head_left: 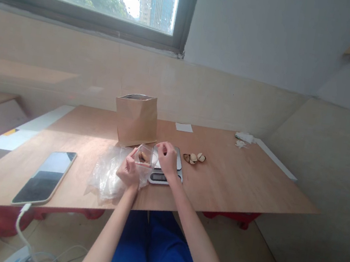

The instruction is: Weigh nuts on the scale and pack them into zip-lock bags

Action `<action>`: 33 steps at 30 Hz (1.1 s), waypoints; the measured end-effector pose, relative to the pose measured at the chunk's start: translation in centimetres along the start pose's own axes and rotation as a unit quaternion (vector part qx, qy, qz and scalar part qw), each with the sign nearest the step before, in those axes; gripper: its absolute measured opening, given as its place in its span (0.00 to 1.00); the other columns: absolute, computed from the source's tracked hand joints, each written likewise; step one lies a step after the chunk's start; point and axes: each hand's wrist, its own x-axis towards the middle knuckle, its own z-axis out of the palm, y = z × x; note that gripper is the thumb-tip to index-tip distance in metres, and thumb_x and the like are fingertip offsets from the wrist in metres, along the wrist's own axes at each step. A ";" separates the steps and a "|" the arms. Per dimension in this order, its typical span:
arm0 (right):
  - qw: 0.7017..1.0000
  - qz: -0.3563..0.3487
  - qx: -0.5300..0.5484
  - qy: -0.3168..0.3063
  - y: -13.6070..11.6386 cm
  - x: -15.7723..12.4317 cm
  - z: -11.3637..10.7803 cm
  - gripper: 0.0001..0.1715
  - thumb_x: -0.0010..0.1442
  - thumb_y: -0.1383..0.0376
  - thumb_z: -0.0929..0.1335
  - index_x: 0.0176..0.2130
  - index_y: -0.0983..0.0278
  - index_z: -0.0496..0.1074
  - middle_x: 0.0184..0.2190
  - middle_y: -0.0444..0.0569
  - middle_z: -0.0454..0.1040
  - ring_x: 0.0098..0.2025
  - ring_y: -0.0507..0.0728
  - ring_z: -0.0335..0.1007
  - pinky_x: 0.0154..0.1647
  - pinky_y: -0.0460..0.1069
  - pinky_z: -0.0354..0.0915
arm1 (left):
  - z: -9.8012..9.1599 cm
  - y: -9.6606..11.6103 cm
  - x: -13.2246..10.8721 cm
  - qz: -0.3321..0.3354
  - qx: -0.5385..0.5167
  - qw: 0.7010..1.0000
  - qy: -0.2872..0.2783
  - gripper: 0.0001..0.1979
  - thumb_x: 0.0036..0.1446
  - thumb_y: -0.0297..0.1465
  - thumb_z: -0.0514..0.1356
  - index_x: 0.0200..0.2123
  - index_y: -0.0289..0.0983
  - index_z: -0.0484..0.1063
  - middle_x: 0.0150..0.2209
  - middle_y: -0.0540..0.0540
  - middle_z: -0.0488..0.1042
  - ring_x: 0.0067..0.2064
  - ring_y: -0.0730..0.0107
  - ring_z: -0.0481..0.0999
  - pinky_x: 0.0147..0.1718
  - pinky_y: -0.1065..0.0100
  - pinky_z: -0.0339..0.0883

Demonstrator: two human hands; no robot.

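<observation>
A small clear zip bag (148, 154) with a red seal line and brown pieces inside is held up over the table. My left hand (128, 171) is closed on its left side. At the right side of the bag, the fingers of my right hand (167, 158) are pinched together on its edge; the fingertips are partly hidden. Beneath my right hand lies a white kitchen scale (178, 176) with a dark display. Several pale pieces with dark edges (193, 158) rest just right of the scale. A heap of clear plastic bags (106, 177) spreads under and beside my left hand.
An open brown paper bag (136, 120) stands upright behind my hands. A phone (46, 177) with a cable (22, 215) lies at the left of the wooden table (236, 180). White paper (184, 127) and crumpled white scraps (243, 138) lie along the back.
</observation>
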 end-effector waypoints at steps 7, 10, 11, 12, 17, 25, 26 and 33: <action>0.990 0.003 -0.110 -0.093 5.1 0.5 -1.1 0.14 0.53 0.75 0.62 0.39 0.67 0.70 0.42 0.56 0.72 0.48 0.60 0.63 0.52 0.56 0.54 | -0.1 1.2 -0.1 -0.006 -0.036 0.999 -0.031 0.19 0.59 0.34 0.46 0.39 0.36 0.75 0.40 0.43 0.77 0.43 0.66 0.75 0.43 0.65 0.68; 0.991 0.006 -0.097 -0.094 5.4 0.4 -1.8 0.12 0.56 0.74 0.61 0.38 0.67 0.71 0.41 0.55 0.73 0.46 0.58 0.66 0.50 0.55 0.56 | 0.1 1.8 0.1 -0.019 -0.062 0.995 -0.070 0.19 0.59 0.35 0.46 0.39 0.35 0.76 0.41 0.43 0.77 0.45 0.65 0.74 0.46 0.62 0.66; 0.991 0.009 -0.092 -0.093 5.4 0.4 -2.1 0.12 0.56 0.73 0.61 0.38 0.67 0.71 0.40 0.54 0.74 0.44 0.57 0.67 0.48 0.54 0.59 | 0.1 2.0 0.3 -0.023 -0.063 0.994 -0.085 0.19 0.59 0.35 0.46 0.39 0.36 0.76 0.41 0.42 0.77 0.46 0.64 0.74 0.47 0.62 0.65; 0.993 0.015 -0.080 -0.090 5.3 0.3 -2.4 0.11 0.57 0.71 0.61 0.39 0.67 0.70 0.39 0.53 0.74 0.42 0.55 0.68 0.46 0.52 0.61 | 0.2 2.2 0.4 -0.027 -0.060 0.993 -0.100 0.19 0.59 0.36 0.46 0.39 0.36 0.76 0.42 0.42 0.76 0.47 0.64 0.73 0.48 0.61 0.65; 0.986 0.060 0.136 -0.069 3.1 -0.3 -4.7 0.14 0.57 0.62 0.63 0.43 0.66 0.67 0.30 0.47 0.74 0.32 0.51 0.71 0.31 0.45 0.65 | 0.2 3.7 1.1 -0.047 -0.077 0.984 -0.153 0.20 0.59 0.37 0.46 0.38 0.35 0.75 0.43 0.42 0.76 0.51 0.63 0.70 0.50 0.62 0.62; 0.974 0.007 0.121 -0.191 -3.1 -1.4 -7.8 0.09 0.52 0.64 0.67 0.36 0.63 0.71 0.24 0.42 0.72 0.28 0.51 0.70 0.28 0.44 0.62 | -0.3 5.2 0.5 -0.069 -0.146 0.974 -0.158 0.20 0.59 0.39 0.47 0.41 0.34 0.74 0.46 0.41 0.74 0.51 0.62 0.71 0.51 0.59 0.62; 0.970 0.004 0.113 -0.214 -3.6 -1.4 -7.8 0.08 0.52 0.65 0.67 0.35 0.63 0.72 0.24 0.42 0.72 0.28 0.51 0.70 0.27 0.44 0.62 | -0.4 5.3 0.4 -0.068 -0.142 0.975 -0.158 0.20 0.59 0.39 0.47 0.41 0.34 0.74 0.46 0.41 0.74 0.51 0.62 0.71 0.51 0.60 0.62; 0.959 -0.026 -0.005 -0.281 -5.2 -2.1 -5.9 0.06 0.49 0.72 0.67 0.22 0.65 0.71 0.18 0.43 0.69 0.23 0.52 0.67 0.22 0.44 0.54 | -1.1 6.0 -0.6 -0.041 -0.106 0.980 -0.161 0.19 0.60 0.37 0.46 0.41 0.36 0.74 0.47 0.43 0.74 0.52 0.64 0.69 0.51 0.63 0.61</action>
